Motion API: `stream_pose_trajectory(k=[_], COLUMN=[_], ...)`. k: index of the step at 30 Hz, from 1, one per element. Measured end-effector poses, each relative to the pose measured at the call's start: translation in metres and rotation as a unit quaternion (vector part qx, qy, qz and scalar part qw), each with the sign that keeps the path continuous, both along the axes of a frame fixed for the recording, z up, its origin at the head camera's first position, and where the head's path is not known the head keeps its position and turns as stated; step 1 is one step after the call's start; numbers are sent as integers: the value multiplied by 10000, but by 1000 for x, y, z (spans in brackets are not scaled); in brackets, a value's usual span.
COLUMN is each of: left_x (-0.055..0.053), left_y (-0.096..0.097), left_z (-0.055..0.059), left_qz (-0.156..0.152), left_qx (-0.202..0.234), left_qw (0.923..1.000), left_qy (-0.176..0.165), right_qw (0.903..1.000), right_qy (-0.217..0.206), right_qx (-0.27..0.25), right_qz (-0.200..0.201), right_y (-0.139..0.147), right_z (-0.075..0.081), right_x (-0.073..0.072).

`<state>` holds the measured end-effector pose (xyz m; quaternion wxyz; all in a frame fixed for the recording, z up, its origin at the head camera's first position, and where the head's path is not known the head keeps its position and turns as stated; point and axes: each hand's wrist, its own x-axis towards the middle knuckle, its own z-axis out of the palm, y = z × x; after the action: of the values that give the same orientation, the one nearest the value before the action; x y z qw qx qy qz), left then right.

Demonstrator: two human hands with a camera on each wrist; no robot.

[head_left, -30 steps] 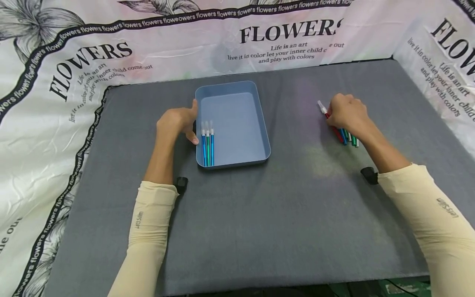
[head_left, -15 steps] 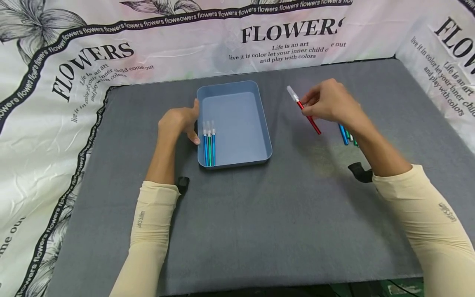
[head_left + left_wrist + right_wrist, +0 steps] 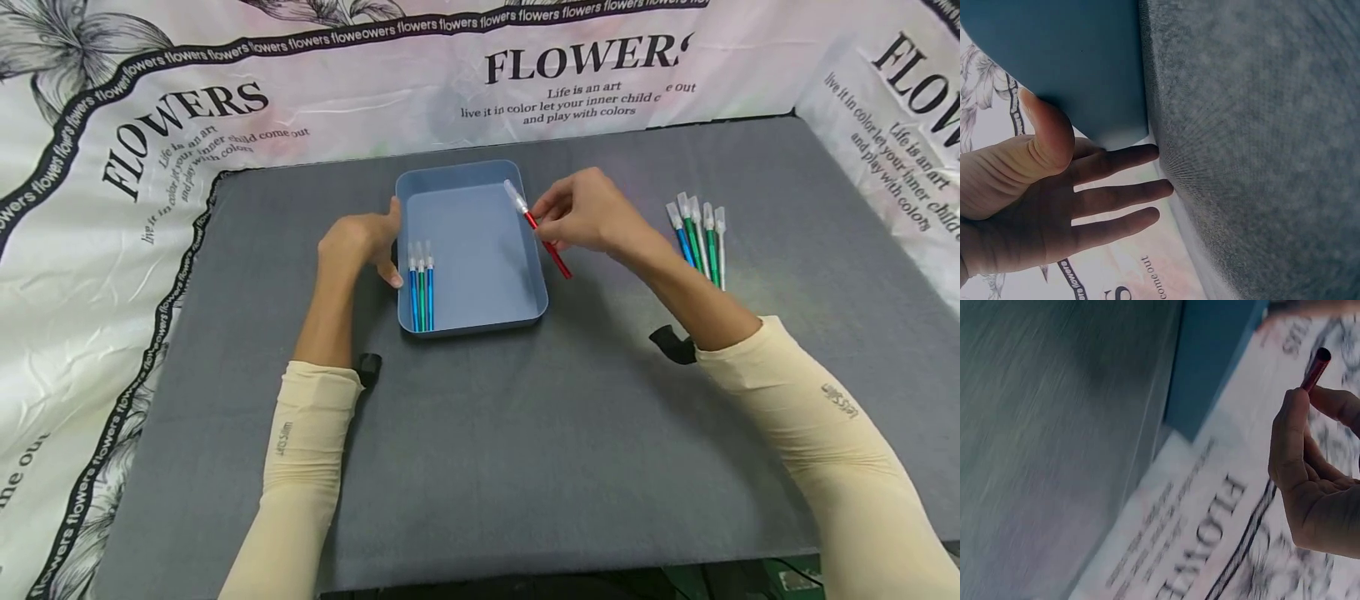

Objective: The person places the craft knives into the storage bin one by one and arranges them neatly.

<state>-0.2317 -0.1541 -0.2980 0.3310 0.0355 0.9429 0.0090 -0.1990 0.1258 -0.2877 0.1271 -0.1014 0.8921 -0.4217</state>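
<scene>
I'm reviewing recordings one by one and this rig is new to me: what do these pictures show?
No machine here: a person works bare-handed. The widest picture comes from a camera worn on the head, the closer ones from a camera on each wrist. On the grey cloth sits a blue tray holding three capped pens, two blue and one green. At least five more capped pens, blue, green and pale, lie to the right. The left hand rests against the tray's left side. The right hand pinches a red pen, seen against the tray's right edge.
</scene>
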Motion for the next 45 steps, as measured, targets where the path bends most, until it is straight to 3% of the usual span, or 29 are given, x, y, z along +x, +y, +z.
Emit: stream_pose_trajectory(k=[5,10,19,28,45], left_x=[-1,-1,-2,-3,-4], left_y=[0,1,2,1,-1], left_z=[0,0,-1,0,-2], left_qz=[68,73,-80,26,187], left_qx=[17,-52,-178,-85,3], left_qw=[10000,10000,9998,10000,9998], left_qy=[-23,8,-26,12,38], right_qw=[9985,9964,9950,9920,9824], right_qy=[-470,-671,-962,-1167,-1719], right_qx=[70,127,-1,-348,-510], right_qz=[287,504,281,325,522], right_y=[-36,-65,-96,-114,-114], right_z=[-14,-31,-56,-59,-58], right_x=[-1,0,-5,-3,-2])
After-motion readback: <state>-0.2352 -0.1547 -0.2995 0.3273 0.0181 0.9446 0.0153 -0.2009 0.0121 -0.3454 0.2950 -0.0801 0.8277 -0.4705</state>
